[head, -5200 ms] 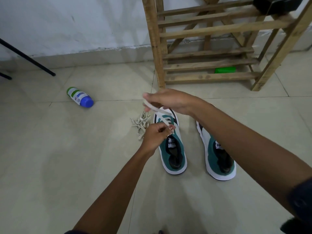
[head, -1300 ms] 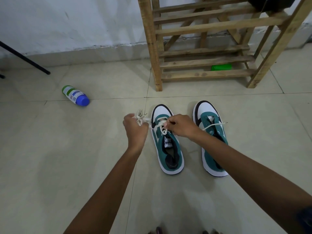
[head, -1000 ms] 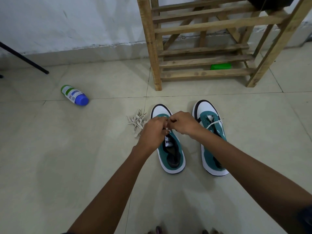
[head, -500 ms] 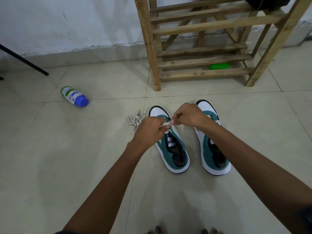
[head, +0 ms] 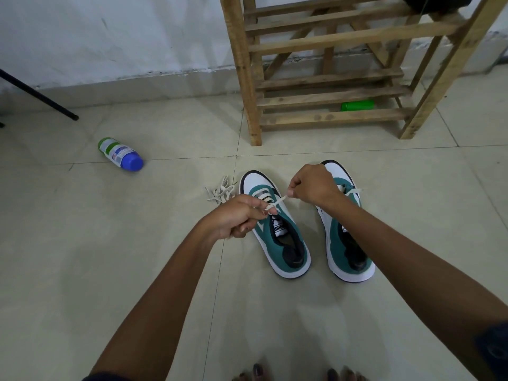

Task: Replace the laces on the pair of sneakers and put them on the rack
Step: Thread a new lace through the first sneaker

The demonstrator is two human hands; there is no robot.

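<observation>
Left hand (head: 238, 215) and right hand (head: 312, 185) now farther apart; lace (head: 276, 203) seemingly tauter

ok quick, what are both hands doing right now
left hand: closed, pinching the white lace over the left sneaker
right hand: closed, pinching the other end of the same lace

Home interior, tiled floor (head: 82, 257), wooden shoe rack (head: 324, 67), whitewashed wall (head: 110, 37)

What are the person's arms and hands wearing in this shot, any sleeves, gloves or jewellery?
Both forearms are bare. The left hand and right hand wear no gloves, and no rings, watch or bracelets show. A dark sleeve edge shows at the right upper arm near the frame's lower right, and another dark edge at the bottom by the left arm.
</observation>
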